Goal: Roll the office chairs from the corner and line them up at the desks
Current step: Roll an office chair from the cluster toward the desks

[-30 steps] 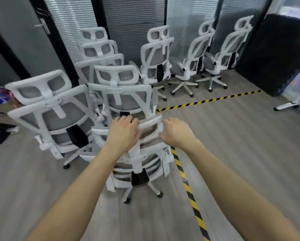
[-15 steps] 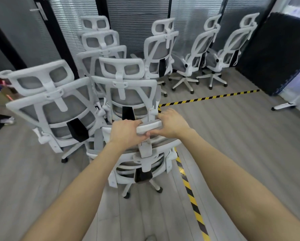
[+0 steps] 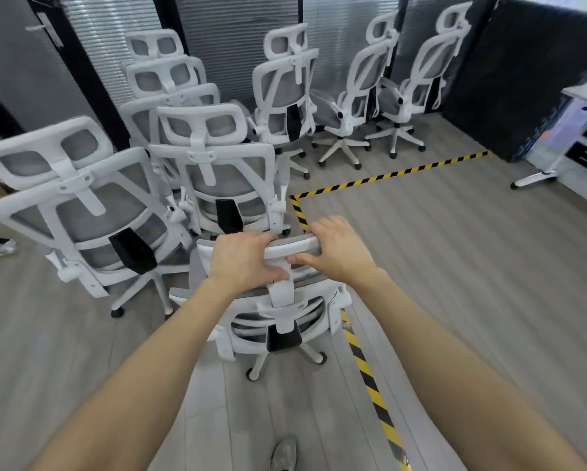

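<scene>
A white office chair [image 3: 278, 321] with grey mesh stands right in front of me, its back towards me. My left hand [image 3: 243, 261] grips the left part of its headrest [image 3: 294, 248], fingers curled over the top edge. My right hand [image 3: 336, 248] grips the right part, thumb under the bar. Several more white chairs crowd the corner behind it: one [image 3: 81, 212] to the left, one [image 3: 217, 175] straight ahead, others [image 3: 285, 93] along the blinds.
Yellow-black floor tape [image 3: 367, 368] runs under the held chair's right side and turns right towards a black panel [image 3: 523, 79]. A white desk leg [image 3: 536, 180] and desk stand at the far right. Open wooden floor lies to the right. My shoe [image 3: 283, 453] shows below.
Both hands went from resting on the headrest to gripping it. The held chair has come back towards me, away from the cluster, and the view has tilted down.
</scene>
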The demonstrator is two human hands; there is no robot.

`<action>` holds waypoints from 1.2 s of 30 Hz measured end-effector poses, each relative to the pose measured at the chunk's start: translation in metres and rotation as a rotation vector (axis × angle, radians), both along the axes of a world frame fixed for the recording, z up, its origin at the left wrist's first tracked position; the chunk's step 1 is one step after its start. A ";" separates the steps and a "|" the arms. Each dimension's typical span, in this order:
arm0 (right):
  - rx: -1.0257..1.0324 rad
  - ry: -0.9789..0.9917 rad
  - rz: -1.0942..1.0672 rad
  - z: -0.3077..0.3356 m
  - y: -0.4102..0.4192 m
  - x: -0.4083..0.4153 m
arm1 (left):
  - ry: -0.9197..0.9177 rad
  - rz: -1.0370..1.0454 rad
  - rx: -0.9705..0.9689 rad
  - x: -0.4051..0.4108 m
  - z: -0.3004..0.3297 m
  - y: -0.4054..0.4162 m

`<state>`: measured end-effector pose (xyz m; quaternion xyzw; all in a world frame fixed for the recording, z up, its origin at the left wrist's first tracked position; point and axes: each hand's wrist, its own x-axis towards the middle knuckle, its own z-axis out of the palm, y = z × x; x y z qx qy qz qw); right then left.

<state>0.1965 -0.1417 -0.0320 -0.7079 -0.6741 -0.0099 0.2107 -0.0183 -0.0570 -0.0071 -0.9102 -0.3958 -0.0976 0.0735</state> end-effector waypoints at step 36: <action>-0.011 0.109 -0.929 -0.125 -0.198 0.204 | -0.119 -0.673 0.073 0.348 -0.014 0.031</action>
